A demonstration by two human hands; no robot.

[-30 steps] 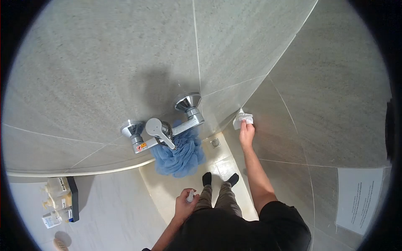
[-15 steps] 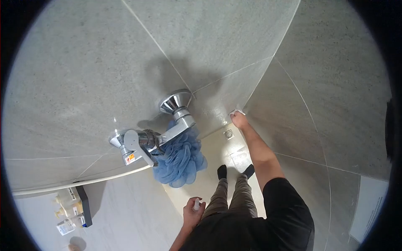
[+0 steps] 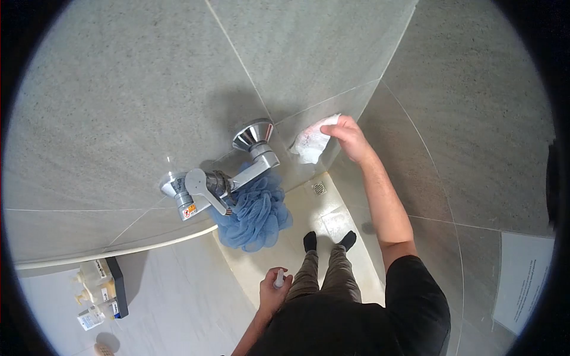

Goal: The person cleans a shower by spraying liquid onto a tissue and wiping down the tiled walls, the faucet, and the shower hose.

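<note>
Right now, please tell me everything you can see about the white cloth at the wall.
The cloth is white, soft and crumpled, with faint pinkish marks. The right hand holds its upper edge and presses it on the grey wall tile, near the corner. It hangs loosely below the fingers, right of the chrome tap, not touching it.

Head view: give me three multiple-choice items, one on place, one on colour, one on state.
1. Where does the bath sponge hang?
A. under the mixer tap
B. on the floor drain
C. in the shower caddy

2. What colour is it?
A. pink
B. blue
C. green

3. What does the right hand do?
A. hangs free
B. turns the lever
C. presses a white cloth on the wall tiles

Key: 1 A, it dangles below the chrome body. 2 B, blue mesh. 3 C, fingers pin the cloth to the tile.
</note>
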